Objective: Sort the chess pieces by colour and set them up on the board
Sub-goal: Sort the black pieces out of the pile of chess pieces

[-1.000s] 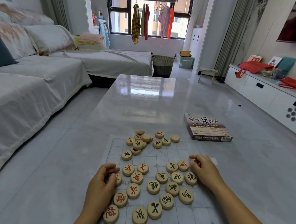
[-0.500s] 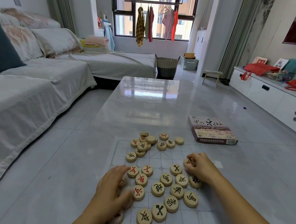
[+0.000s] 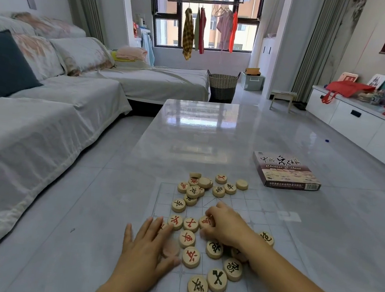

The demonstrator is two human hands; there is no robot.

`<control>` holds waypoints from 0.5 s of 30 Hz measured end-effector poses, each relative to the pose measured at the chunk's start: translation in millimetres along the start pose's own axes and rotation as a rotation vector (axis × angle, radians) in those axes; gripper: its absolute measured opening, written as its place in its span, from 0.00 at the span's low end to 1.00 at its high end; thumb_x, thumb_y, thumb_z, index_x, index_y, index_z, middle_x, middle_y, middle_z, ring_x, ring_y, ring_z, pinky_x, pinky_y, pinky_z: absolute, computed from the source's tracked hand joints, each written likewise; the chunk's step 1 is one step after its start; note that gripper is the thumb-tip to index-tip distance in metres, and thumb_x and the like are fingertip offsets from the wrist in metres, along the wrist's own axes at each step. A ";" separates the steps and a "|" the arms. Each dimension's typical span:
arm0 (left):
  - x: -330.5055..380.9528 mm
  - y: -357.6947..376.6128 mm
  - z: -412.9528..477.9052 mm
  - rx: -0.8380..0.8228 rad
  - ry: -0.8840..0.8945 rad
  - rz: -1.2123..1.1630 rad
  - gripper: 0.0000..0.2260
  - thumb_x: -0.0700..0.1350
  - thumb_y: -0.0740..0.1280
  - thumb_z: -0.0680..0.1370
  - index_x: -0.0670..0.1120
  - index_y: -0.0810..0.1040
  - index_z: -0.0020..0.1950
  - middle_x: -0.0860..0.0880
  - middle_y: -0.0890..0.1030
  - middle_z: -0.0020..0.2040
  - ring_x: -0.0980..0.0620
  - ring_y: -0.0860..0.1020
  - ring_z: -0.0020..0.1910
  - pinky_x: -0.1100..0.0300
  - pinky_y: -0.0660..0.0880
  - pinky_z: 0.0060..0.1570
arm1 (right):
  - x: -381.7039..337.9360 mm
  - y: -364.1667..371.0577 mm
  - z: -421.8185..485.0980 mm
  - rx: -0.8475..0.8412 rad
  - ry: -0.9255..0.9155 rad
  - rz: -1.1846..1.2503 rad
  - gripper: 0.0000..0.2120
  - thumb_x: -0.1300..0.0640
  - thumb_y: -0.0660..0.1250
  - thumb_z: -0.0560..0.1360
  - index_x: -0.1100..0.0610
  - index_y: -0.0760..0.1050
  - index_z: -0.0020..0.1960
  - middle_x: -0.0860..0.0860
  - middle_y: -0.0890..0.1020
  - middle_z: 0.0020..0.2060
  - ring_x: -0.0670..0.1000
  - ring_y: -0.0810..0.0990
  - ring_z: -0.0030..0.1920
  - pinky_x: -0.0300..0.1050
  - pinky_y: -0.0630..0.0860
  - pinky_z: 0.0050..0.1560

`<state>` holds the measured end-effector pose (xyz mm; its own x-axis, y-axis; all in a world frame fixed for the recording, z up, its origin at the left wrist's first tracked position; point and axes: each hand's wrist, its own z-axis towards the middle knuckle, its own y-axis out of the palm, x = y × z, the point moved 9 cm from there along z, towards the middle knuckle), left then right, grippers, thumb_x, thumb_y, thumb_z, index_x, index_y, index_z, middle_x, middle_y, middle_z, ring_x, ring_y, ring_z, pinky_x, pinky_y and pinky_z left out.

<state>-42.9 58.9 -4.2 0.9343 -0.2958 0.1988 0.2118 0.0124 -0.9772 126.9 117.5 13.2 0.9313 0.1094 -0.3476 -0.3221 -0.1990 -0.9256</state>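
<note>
1. The pieces sit on the board in the lower middle of the frame. Red ones are left of centre, black pieces are toward the bottom, and a mixed heap lies just above.
2. The right hand has its fingers curled on a red piece. The left hand lies flat, fingers apart, over pieces at the board's left side.
3. Risks:
   - The right forearm crosses low over the black pieces, and a careless pull back could scatter them.
   - The heap is partly stacked, so a knock may send discs rolling.
   - The thin board might slide on the glossy table.
4. Open table lies above and right of the board, up to the box. The table's left edge is hard to tell from the floor, so leftward pushes are risky.
</note>
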 end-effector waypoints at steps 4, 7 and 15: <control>-20.5 5.0 16.0 -0.026 -0.030 -0.115 0.49 0.80 0.35 0.55 0.60 0.48 0.74 0.57 0.49 0.76 0.57 0.46 0.75 0.49 0.37 0.71 | -10.1 -19.9 16.4 0.161 -0.108 0.072 0.21 0.52 0.60 0.77 0.53 0.65 0.70 0.52 0.65 0.69 0.53 0.66 0.68 0.49 0.67 0.66; -26.8 1.7 15.0 0.039 -0.043 -0.279 0.49 0.81 0.42 0.55 0.60 0.52 0.73 0.60 0.57 0.73 0.61 0.53 0.72 0.54 0.40 0.72 | -37.2 -18.7 37.6 0.172 -0.276 -0.048 0.22 0.57 0.57 0.79 0.49 0.62 0.72 0.49 0.57 0.75 0.53 0.56 0.74 0.52 0.58 0.72; -29.8 -6.7 12.0 0.147 -0.042 -0.362 0.45 0.80 0.46 0.60 0.56 0.61 0.70 0.59 0.66 0.69 0.62 0.62 0.67 0.60 0.44 0.70 | -29.3 -1.8 30.6 0.102 -0.426 -0.264 0.17 0.55 0.55 0.80 0.48 0.69 0.68 0.47 0.65 0.71 0.51 0.57 0.73 0.48 0.60 0.70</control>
<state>-68.7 79.1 -2.7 0.8020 -0.2668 0.5344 0.5657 0.0520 -0.8230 94.9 144.5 20.4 0.8379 0.5345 -0.1105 -0.1202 -0.0169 -0.9926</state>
